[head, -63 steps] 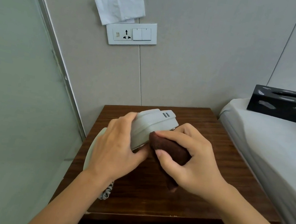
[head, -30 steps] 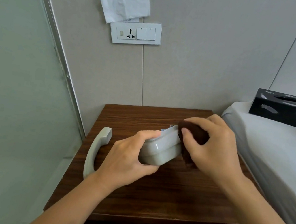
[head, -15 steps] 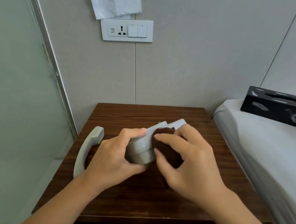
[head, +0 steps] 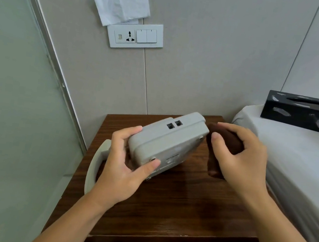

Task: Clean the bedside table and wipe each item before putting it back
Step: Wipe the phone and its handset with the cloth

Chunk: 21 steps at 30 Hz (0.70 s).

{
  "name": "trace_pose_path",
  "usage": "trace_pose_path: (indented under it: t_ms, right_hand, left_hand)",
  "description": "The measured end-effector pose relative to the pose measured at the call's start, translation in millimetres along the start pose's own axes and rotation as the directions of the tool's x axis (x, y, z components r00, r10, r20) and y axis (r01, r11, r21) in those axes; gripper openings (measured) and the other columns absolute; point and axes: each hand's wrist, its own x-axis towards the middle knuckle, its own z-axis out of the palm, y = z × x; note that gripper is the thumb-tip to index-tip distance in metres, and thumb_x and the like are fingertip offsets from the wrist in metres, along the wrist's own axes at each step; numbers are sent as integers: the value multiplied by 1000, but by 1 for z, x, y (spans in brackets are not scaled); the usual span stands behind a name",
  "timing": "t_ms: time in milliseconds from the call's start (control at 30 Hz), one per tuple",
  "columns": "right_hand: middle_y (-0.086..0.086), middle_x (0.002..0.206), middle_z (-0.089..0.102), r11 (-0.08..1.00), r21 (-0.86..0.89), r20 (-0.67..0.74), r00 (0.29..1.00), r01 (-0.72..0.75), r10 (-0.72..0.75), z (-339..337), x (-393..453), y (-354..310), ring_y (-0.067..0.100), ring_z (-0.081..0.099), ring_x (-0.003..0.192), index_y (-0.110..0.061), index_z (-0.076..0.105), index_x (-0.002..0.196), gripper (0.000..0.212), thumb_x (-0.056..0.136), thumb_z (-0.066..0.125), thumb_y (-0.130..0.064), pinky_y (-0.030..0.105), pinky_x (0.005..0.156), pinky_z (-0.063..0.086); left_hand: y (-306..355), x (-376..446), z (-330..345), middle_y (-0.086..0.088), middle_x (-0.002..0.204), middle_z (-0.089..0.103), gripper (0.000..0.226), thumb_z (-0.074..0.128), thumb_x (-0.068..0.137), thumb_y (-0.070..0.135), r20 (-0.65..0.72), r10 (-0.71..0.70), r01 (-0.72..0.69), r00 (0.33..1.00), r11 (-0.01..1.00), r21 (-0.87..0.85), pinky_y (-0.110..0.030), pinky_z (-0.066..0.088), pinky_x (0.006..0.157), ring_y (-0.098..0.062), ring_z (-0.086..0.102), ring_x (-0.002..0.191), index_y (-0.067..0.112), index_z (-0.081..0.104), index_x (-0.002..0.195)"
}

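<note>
My left hand (head: 124, 169) grips a grey telephone base (head: 168, 140), tilted up above the dark wooden bedside table (head: 172, 212) with its underside and rear sockets facing me. My right hand (head: 239, 159) holds a bunched brown cloth (head: 223, 143) just to the right of the base, at its right edge. The grey handset (head: 95, 165) lies at the table's left edge, partly hidden behind my left hand.
A bed with a white sheet (head: 303, 163) runs along the table's right side, with a black tissue box (head: 306, 114) on it. On the wall behind are a socket and switch panel (head: 135, 36), a tissue (head: 122, 3) and a blue sign. A glass partition (head: 13, 99) stands to the left.
The base has been turned, so its underside and rear sockets now face me. My right hand with the cloth has moved from the front of the base to its right edge.
</note>
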Motion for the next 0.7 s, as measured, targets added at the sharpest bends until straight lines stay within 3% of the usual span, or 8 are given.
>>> trace_pose_path:
  t_ms: [133,200,267,367,433,500,600,700]
  right_hand:
    - [-8,99,74,990,114,58,995,-84,78,-1,-4,-1,12,73,87,-28,75,117,25,93,74,-29,44,75,62]
    - [-10,99,75,985,141,77,993,-99,89,-3,-5,-3,10,73,91,-27,75,118,26,92,74,-28,39,78,63]
    - [-13,99,75,984,155,89,993,-91,78,-3,-8,-6,7,72,94,-26,76,117,25,92,75,-25,33,80,62]
    - [-11,96,76,974,202,135,988,-97,71,2,-13,-10,5,72,84,-30,76,114,23,92,75,-23,32,72,60]
    - [-9,94,75,967,235,158,985,-99,63,8,-18,-15,6,72,78,-31,76,113,23,92,75,-22,29,68,57]
    - [-11,96,74,969,239,146,989,-64,29,13,-23,-20,7,71,89,-28,76,113,24,91,76,-19,24,75,57]
    - [-11,97,73,966,257,156,988,-18,-23,20,-30,-28,9,71,94,-23,76,114,25,90,76,-15,18,78,54]
    - [-13,95,72,962,271,195,977,30,-85,26,-38,-33,10,70,95,-23,77,113,28,88,78,-11,12,79,49]
  left_hand:
    - [3,1,-2,-4,139,46,73,84,79,33,62,-23,26,998,998,-62,-36,59,93,-27,52,131,46,41,136]
    - [5,2,-11,-2,138,46,76,85,76,38,85,-70,71,994,998,-3,-39,60,91,-26,54,128,46,38,135]
    - [11,2,-20,7,135,48,80,88,73,41,95,-113,95,989,980,175,-36,58,92,-20,53,125,50,34,131]
    - [32,1,-27,25,129,43,81,90,75,31,84,-81,25,993,852,523,-27,50,93,-6,49,120,58,28,120]
    - [49,0,-24,31,126,36,86,87,78,32,93,-104,16,990,748,664,-30,46,102,1,40,116,54,26,133]
    - [58,0,-19,27,132,35,94,84,76,49,113,-79,-35,990,645,764,-33,40,105,-1,36,116,45,24,147]
    - [58,2,-8,11,124,56,88,63,76,78,123,23,-119,992,465,877,-37,48,90,-14,55,105,32,40,147]
    - [49,5,3,9,106,62,63,59,82,72,129,105,-164,986,500,850,-37,54,72,-16,60,89,26,57,125]
